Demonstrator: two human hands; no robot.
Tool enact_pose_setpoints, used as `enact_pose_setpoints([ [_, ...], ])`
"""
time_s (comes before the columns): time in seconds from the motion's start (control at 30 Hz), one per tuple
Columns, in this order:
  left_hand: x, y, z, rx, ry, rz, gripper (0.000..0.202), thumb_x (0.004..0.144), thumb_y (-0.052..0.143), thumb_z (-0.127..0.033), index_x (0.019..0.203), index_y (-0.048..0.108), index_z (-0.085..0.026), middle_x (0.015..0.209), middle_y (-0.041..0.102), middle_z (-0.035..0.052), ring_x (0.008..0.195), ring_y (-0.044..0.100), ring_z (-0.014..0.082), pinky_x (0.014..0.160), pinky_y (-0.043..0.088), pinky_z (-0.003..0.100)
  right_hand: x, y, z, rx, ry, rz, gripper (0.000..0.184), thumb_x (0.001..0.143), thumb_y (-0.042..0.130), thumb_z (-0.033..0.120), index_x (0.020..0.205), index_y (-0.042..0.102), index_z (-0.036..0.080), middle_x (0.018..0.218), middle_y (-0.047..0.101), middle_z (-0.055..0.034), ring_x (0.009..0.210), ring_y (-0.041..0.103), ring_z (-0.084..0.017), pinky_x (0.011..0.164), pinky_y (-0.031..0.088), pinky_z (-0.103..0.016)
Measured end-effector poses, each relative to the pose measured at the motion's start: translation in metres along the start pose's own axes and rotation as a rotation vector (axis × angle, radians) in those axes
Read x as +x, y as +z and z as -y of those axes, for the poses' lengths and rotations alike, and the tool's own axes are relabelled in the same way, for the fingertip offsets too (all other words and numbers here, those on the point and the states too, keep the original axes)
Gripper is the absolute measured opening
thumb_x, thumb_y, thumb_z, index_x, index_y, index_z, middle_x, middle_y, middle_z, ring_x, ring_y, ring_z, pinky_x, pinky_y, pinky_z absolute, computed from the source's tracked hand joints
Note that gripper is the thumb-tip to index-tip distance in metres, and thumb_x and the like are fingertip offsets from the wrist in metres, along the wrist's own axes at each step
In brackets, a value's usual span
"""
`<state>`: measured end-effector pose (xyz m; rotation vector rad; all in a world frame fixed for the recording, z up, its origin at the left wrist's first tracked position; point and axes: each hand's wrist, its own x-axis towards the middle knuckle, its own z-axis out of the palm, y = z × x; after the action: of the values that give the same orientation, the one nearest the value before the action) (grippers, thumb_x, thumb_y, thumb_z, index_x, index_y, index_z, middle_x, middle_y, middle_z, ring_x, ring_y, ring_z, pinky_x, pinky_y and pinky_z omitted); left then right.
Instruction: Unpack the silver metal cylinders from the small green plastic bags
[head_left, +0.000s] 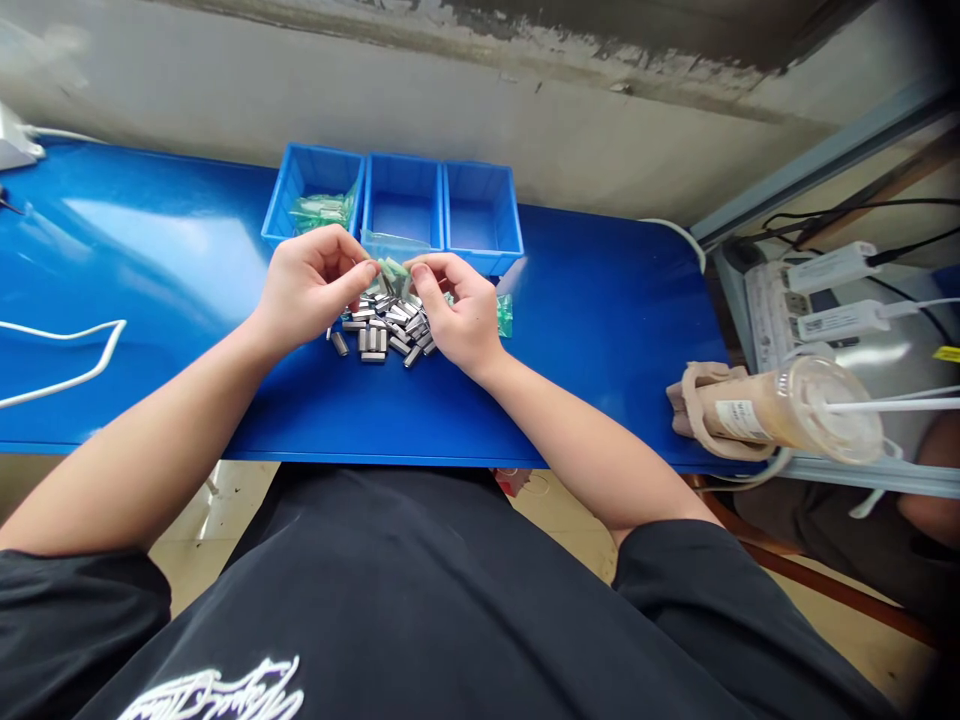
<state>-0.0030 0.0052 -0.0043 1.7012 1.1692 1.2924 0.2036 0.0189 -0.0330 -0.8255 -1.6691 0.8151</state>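
Between my hands is a small clear greenish plastic bag [393, 270], its top edges pinched by both of them. My left hand [311, 285] grips its left side with thumb and forefinger, the other fingers curled. On the opposite side my right hand [461, 310] holds the bag in the same kind of pinch. Several short silvery metal pieces [373, 340] lie in a loose pile on the blue table [300, 410] just under and in front of the bag. Whether metal pieces are inside the bag is hard to make out.
Three blue bins [405, 200] stand side by side behind my hands; the left one holds green plastic packets [324, 210]. Another green packet [505, 315] lies beside my right hand. A drink cup [795, 410] in a cardboard holder and white plugs [840, 270] are at right.
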Motion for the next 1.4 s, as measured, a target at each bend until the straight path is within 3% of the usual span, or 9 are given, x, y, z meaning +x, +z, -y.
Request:
enact_pose_setpoints([
  [0.13,0.000,-0.001,0.000,0.009,-0.006,-0.005,0.041,0.086,0.088,-0.053,0.080,0.064,-0.020,0.062,0.065,-0.0026,0.050,0.060,0.0082,0.046,0.046,0.023,0.000,0.000,-0.001,-0.026,-0.007,0.015,0.050,0.106,0.056,0.063,0.106,0.077,0.018,0.099,0.080,-0.0032,0.084,0.070,-0.009,0.078,0.060,-0.025],
  [0.33,0.000,0.001,0.007,-0.004,0.027,-0.027,0.034,0.090,0.082,-0.052,0.089,0.068,-0.022,0.057,0.063,-0.0035,0.046,0.060,0.0110,0.045,0.046,0.024,-0.001,-0.001,-0.004,-0.059,-0.054,0.033,0.051,0.106,0.055,0.064,0.112,0.077,0.018,0.105,0.080,-0.0040,0.086,0.071,-0.009,0.080,0.062,-0.025],
  [0.63,0.000,0.000,0.010,-0.030,0.018,0.004,0.032,0.092,0.080,-0.051,0.094,0.067,-0.021,0.061,0.065,-0.0022,0.048,0.060,0.0112,0.049,0.048,0.025,0.001,-0.001,-0.006,-0.024,-0.098,-0.014,0.035,0.107,0.061,0.047,0.106,0.079,0.018,0.105,0.081,-0.0038,0.094,0.073,-0.010,0.079,0.061,-0.024],
  [0.9,0.004,-0.003,0.013,-0.109,0.041,0.033,0.048,0.096,0.072,-0.071,0.092,0.065,-0.023,0.076,0.075,0.0016,0.056,0.068,0.0153,0.050,0.052,0.032,-0.001,-0.002,-0.005,-0.071,-0.100,-0.057,0.046,0.106,0.057,0.059,0.104,0.081,0.020,0.094,0.077,-0.0017,0.079,0.066,-0.008,0.076,0.060,-0.026],
  [1.2,0.007,-0.006,0.013,-0.119,0.082,-0.014,0.055,0.093,0.077,-0.073,0.097,0.072,-0.019,0.077,0.071,0.0019,0.067,0.075,0.0174,0.056,0.055,0.033,0.001,-0.004,-0.004,-0.043,-0.033,0.034,0.064,0.106,0.047,0.072,0.124,0.080,0.020,0.110,0.081,-0.0056,0.097,0.076,-0.013,0.089,0.065,-0.031],
  [1.4,0.009,-0.006,0.020,-0.160,0.126,-0.063,0.052,0.088,0.085,-0.070,0.094,0.077,-0.019,0.082,0.074,-0.0008,0.062,0.065,0.0091,0.053,0.053,0.029,0.001,-0.005,-0.001,0.003,-0.012,0.025,0.061,0.106,0.046,0.071,0.116,0.082,0.024,0.114,0.081,-0.0052,0.108,0.076,-0.016,0.102,0.067,-0.039],
])
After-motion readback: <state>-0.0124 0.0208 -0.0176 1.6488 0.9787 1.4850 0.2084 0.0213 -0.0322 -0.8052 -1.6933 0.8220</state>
